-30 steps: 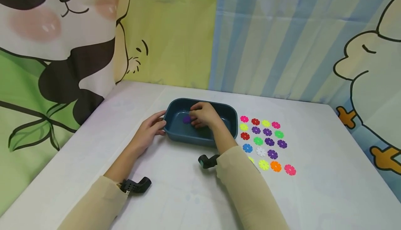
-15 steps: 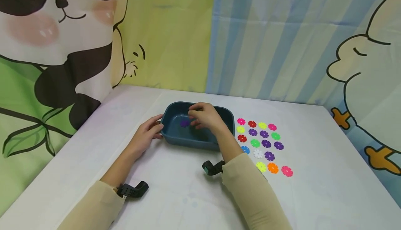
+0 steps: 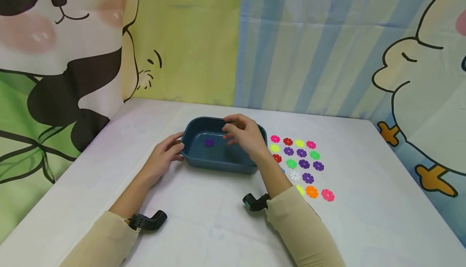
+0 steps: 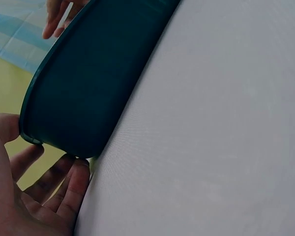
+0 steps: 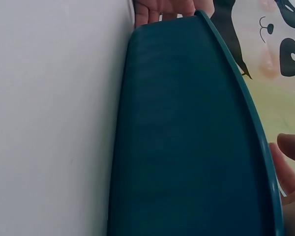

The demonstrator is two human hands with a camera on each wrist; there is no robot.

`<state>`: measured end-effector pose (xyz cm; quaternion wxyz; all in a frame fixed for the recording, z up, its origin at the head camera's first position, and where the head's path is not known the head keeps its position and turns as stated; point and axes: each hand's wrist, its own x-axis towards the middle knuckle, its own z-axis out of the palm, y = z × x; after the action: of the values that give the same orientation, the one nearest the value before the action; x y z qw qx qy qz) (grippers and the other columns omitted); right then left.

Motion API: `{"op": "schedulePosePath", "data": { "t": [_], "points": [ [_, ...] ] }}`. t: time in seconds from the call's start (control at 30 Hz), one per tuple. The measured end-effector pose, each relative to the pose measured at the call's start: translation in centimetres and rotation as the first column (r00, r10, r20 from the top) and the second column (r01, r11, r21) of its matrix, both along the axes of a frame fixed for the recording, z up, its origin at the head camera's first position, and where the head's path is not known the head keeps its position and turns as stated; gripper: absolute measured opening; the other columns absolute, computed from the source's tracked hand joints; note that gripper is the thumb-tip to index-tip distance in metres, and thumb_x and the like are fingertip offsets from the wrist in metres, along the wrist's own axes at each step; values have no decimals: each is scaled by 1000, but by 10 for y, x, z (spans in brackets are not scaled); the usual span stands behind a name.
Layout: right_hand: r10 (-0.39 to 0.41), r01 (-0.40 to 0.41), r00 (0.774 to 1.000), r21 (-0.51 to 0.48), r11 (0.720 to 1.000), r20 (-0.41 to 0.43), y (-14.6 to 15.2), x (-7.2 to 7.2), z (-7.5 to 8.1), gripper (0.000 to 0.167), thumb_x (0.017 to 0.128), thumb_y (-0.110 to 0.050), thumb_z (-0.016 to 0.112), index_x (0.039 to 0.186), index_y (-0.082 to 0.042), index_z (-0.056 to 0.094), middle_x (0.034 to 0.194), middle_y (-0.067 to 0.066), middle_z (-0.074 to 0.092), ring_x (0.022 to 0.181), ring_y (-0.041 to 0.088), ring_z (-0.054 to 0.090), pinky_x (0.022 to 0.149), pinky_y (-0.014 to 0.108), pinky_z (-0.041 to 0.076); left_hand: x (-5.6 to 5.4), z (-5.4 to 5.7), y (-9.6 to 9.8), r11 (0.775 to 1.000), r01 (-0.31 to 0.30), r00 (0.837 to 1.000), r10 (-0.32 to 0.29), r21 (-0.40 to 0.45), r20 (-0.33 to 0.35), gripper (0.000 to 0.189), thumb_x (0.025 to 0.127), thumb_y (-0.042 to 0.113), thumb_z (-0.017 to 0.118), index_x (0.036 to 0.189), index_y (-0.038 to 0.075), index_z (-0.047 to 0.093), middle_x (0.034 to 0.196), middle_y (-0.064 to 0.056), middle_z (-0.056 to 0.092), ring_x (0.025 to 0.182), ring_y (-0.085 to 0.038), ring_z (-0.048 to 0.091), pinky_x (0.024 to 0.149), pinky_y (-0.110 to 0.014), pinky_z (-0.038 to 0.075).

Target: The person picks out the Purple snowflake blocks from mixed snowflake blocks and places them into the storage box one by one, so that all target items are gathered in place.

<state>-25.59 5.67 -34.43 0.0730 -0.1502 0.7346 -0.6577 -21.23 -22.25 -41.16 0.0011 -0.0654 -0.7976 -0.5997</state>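
A dark teal plastic tub (image 3: pixel 218 166) stands on the white table. My left hand (image 3: pixel 162 153) holds its left end, thumb at the rim and fingertips against the outer wall, as the left wrist view shows. On the tub's floor, left of the middle, lies a purple notched disc (image 3: pixel 209 142). Over the tub's right half hovers my right hand (image 3: pixel 247 135), fingers loosely bent, with nothing visible between them. In the right wrist view, the near side wall (image 5: pixel 187 137) of the tub hides much of that hand.
Several flat notched discs lie in rough rows right of the tub, among them a purple one (image 3: pixel 301 153), a white one (image 3: pixel 294 176) and an orange one (image 3: pixel 312 191). My right forearm covers part of these rows. A printed curtain (image 3: pixel 204 40) hangs behind the table (image 3: pixel 204 234).
My right hand has drawn back and up from the purple disc, which now lies uncovered in the tub. The left hand keeps its hold on the tub's end. The head view has shifted slightly.
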Motion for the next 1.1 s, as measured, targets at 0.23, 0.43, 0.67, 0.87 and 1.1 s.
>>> {"op": "schedulePosePath", "data": {
  "t": [0.23,0.43,0.67,0.87,1.1],
  "points": [
    [-42,41,998,-34,999,-42,14,6,2,32,102,-20,64,131,-6,65,109,12,70,80,21,67,67,28,60,-1,1,-1,1000,15,1000,-15,-5,-15,55,110,27,50,160,7,38,149,-28,53,102,-6,67,87,-19,58],
    [-36,34,998,-23,999,-61,24,12,11,32,102,-20,64,131,-7,64,109,12,69,78,21,66,66,27,59,-3,8,-4,1000,17,1000,-17,-26,-15,55,110,29,50,160,11,38,150,-26,52,100,-3,67,87,-17,57],
    [-58,58,997,7,998,-50,38,12,11,36,102,-21,64,135,-6,62,111,12,69,80,21,65,68,27,59,-7,18,-5,998,15,1000,-16,-54,-9,56,110,30,49,161,12,36,153,-25,50,100,-4,66,87,-15,57],
    [-93,93,995,12,996,-26,53,14,9,35,103,-23,64,135,-9,63,112,11,69,81,21,65,68,27,59,-5,13,-5,999,22,1000,-22,-42,-1,57,110,30,50,161,11,36,151,-26,51,98,0,66,87,-15,56],
    [-127,126,992,51,991,16,75,18,5,33,103,-24,63,133,-12,64,113,10,68,82,20,65,70,25,60,1,4,-2,1000,26,999,-26,-15,18,57,110,30,50,161,11,36,151,-27,51,98,1,66,87,-16,57]
  ]
}}
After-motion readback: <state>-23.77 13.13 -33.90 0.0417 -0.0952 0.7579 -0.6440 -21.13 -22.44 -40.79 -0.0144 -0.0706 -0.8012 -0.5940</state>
